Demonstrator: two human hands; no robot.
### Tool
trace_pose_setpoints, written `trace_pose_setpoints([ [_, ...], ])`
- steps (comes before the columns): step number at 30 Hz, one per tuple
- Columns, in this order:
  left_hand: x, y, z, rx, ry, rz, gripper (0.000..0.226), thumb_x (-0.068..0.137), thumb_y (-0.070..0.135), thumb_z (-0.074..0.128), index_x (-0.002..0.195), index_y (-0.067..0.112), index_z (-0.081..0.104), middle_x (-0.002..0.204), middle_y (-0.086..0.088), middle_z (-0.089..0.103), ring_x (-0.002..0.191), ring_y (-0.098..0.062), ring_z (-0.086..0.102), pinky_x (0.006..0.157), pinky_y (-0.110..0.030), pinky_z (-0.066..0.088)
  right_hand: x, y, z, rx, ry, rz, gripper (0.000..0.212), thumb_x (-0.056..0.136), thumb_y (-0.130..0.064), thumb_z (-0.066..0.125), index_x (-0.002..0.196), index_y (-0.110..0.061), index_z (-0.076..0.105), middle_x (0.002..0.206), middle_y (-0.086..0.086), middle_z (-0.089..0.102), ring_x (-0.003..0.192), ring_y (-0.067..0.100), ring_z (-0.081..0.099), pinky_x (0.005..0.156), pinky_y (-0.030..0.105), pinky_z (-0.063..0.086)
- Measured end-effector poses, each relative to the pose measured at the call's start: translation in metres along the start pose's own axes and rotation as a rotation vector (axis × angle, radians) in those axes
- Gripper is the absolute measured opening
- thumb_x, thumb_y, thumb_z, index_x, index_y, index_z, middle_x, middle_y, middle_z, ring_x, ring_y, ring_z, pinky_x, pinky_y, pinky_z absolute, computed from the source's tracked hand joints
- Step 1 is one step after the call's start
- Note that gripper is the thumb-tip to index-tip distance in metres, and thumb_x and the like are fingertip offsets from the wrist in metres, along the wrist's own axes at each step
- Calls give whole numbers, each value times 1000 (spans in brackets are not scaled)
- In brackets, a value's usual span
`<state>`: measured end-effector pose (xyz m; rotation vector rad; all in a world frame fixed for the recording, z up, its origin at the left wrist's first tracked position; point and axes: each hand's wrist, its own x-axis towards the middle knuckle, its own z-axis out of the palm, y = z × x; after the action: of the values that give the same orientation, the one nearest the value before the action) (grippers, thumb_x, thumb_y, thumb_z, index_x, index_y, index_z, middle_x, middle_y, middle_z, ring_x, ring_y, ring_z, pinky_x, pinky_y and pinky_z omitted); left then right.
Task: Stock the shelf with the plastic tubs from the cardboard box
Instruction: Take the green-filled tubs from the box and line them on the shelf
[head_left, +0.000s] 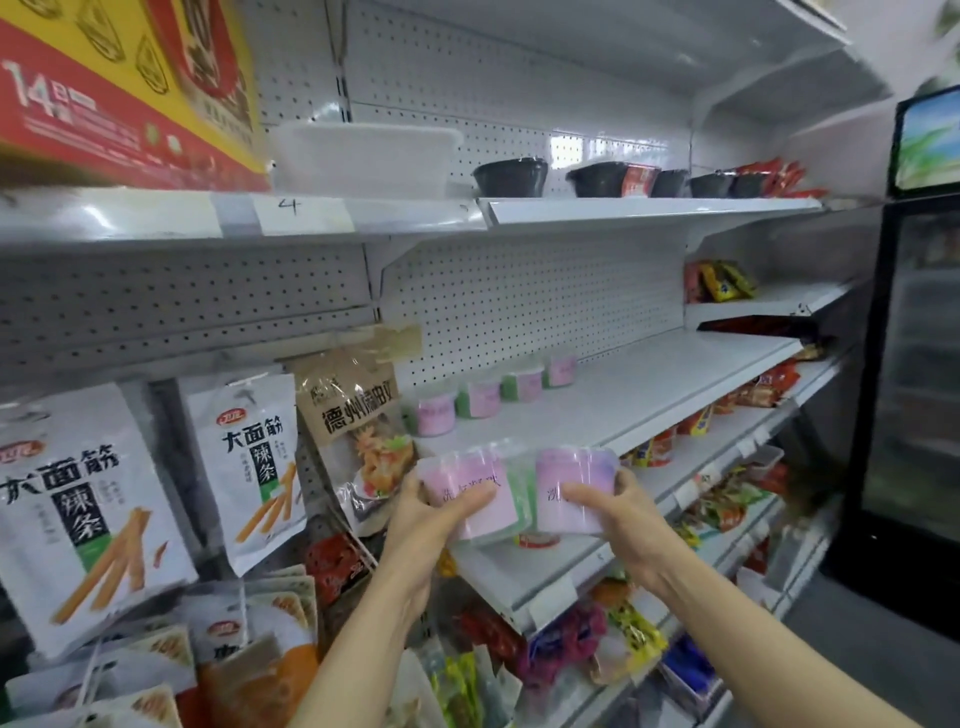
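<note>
Four tubs (496, 394) already lined at shelf (649, 395) back. Left hand (431, 512) grips one tub (480, 493), right hand (618, 512) grips another (576, 488); both unplaced. Box out of view.

I'm seeing white snack bags (78, 499) hanging at left, a red-yellow carton (119, 88) and a clear lidded container (366, 158) sitting up top, black bowls (511, 176) lining beside it, a glass-door fridge (914, 395) standing at right.

White pegboard back panels (519, 301) behind tiered white metal shelving. Black-framed glass-door fridge (914, 364) at right; grey floor (857, 670) below. Bright, even light.
</note>
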<state>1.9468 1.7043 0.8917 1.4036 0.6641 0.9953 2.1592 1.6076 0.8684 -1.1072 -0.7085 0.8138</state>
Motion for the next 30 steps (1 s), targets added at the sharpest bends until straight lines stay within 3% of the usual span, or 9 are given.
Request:
trace_pose_setpoints([
  [3,24,6,3,-5,55,26,97,40,43,99,124,21,56,115,-3,71,99,-19,72,84,-38,60,17,-20,5,13,-15,-28,92,44,-20,94,124,-7,49,115,16,66,99,32,69,76,39,57],
  [6,45,13,3,37,133,46,85,47,38,97,119,23,54,115,-4,68,99,-20,71,85,-40,60,36,-35,4,22,-47,-48,82,50,-10,90,121,-8,50,114,16,65,100,34,67,74,41,57],
  [10,67,15,9,62,205,90,75,61,25,92,124,22,50,113,0,64,101,-20,67,90,-43,57,67,-42,-3,-3,-77,-76,90,42,-15,95,121,-9,54,116,16,67,105,35,65,91,50,54],
  [17,105,-3,27,129,308,85,88,55,28,95,130,25,49,117,7,63,106,-14,63,93,-40,55,129,-34,-24,-23,-183,-56,72,53,-3,87,117,-9,55,114,13,67,105,30,65,86,39,56],
  [22,143,-20,44,180,451,-2,115,22,57,96,126,28,55,117,2,69,104,-18,67,92,-44,56,189,-30,-46,-24,-271,-24,87,40,-3,88,119,-10,55,115,13,68,105,32,66,87,46,56],
  [26,173,-33,57,171,540,-71,87,48,32,94,126,18,57,117,-1,67,106,-22,62,95,-40,51,234,-30,-55,-50,-337,-11,100,30,-8,91,123,-13,54,116,10,66,107,29,64,89,45,56],
  [30,206,-51,65,203,637,-59,92,46,31,98,128,19,56,118,0,68,105,-20,64,92,-37,54,270,-23,-57,-68,-410,-17,102,29,-7,91,124,-14,54,115,8,66,105,24,64,82,37,58],
])
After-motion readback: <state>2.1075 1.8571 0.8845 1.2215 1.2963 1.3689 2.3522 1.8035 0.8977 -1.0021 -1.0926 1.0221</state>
